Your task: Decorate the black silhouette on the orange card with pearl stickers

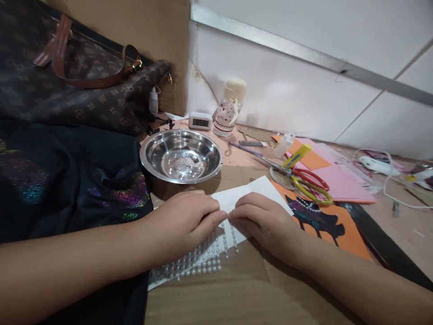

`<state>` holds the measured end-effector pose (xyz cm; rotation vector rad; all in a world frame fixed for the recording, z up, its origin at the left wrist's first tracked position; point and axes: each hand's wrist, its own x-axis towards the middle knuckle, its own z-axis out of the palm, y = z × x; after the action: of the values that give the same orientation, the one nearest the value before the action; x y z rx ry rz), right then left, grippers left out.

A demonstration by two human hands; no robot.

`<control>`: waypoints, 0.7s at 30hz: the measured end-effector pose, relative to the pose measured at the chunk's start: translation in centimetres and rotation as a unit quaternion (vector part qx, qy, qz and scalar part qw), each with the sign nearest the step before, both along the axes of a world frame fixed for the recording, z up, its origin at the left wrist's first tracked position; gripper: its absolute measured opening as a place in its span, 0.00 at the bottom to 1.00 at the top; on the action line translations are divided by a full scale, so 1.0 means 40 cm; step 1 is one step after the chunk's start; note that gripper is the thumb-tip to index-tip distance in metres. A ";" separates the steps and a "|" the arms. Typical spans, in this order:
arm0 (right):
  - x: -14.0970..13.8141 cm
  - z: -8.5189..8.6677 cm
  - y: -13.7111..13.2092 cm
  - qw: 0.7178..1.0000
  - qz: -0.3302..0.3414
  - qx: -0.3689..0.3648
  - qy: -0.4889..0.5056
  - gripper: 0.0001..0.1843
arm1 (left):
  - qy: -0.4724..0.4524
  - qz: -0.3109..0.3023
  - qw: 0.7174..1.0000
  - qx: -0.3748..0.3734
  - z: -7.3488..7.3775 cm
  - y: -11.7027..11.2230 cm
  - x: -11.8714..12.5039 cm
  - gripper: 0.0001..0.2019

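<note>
My left hand (pixel 189 219) and my right hand (pixel 267 221) meet over a white sheet (pixel 260 192), each with its fingers pinched together. From the left thumb a strip of adhesive pearls (pixel 223 241) hangs down. Another short pearl strip (pixel 234 240) runs from beneath the right fingertips. Their upper ends are hidden by the fingers. Under my left hand lies a sheet of pearl stickers (pixel 199 264) with several rows, partly covered by the hand. To the right, a black cutout figure (pixel 316 219) with a line of white pearls rests on orange paper (pixel 355 246).
A steel bowl (pixel 216 155) stands behind my left hand. Scissors (pixel 313 189), a glue stick (pixel 297 155), a small bottle (pixel 284 143) and pink paper (pixel 352 180) lie at the right. A digital clock (pixel 200 121), a water bottle (pixel 228 110) and a handbag (pixel 101 99) are farther back.
</note>
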<state>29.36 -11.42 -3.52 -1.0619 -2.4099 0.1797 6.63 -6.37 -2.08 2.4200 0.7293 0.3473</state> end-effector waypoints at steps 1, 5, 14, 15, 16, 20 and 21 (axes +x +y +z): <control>0.001 0.000 0.001 1.000 -0.001 -0.002 0.005 0.10 | 0.002 0.000 1.000 0.000 0.001 0.000 0.000 0.20; 0.005 0.001 0.004 1.000 -0.006 -0.009 0.008 0.10 | 0.002 0.000 1.000 0.002 0.005 -0.003 0.001 0.20; -0.005 0.002 0.004 1.000 -0.007 -0.014 0.013 0.09 | -0.001 -0.002 1.000 0.007 -0.002 -0.003 -0.004 0.20; -0.006 0.004 0.004 1.000 -0.008 -0.016 0.011 0.09 | -0.001 -0.002 1.000 0.007 -0.001 -0.003 -0.004 0.20; -0.007 0.005 0.004 1.000 -0.009 -0.017 0.008 0.09 | -0.001 -0.002 1.000 0.008 -0.001 -0.003 -0.003 0.20; -0.011 0.005 0.004 1.000 -0.012 -0.018 -0.001 0.10 | -0.004 -0.001 1.000 0.011 0.000 -0.002 0.000 0.20; -0.011 0.004 0.004 1.000 -0.011 -0.018 -0.002 0.10 | -0.004 -0.001 1.000 0.012 0.000 -0.002 0.001 0.20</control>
<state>28.91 -11.27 -3.36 -1.1056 -2.4048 0.2132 6.65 -6.46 -2.08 2.4399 0.7222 0.3670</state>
